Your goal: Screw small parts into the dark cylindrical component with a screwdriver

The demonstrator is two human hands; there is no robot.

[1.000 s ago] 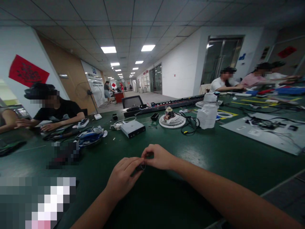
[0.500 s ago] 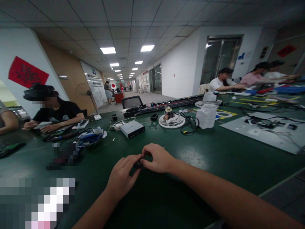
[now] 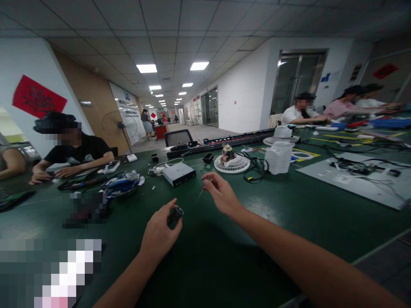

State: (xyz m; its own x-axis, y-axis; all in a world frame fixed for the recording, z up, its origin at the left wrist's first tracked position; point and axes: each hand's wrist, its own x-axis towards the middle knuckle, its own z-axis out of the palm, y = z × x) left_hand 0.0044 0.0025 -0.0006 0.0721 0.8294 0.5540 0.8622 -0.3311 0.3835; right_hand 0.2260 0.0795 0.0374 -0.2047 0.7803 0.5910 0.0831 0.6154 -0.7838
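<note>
My left hand [image 3: 159, 233] is closed round a small dark cylindrical part [image 3: 175, 214] with a pale ring at its open end, held just above the green table [image 3: 289, 201]. My right hand [image 3: 221, 192] is raised a little farther out, with its fingertips pinched on a thin rod or wire [image 3: 203, 191] that slants down to the left. The two hands are apart, with the rod's lower tip a short way right of the dark part.
A grey flat box [image 3: 179, 173] lies beyond my hands, with white fan parts [image 3: 231, 162] and a white fan housing [image 3: 278, 157] to its right. A grey mat [image 3: 356, 173] with cables is far right. Several other people sit working at the left and far right.
My hands were joined together over the dark part. Now my right hand has pulled away up and to the right with the thin rod, while my left keeps the part.
</note>
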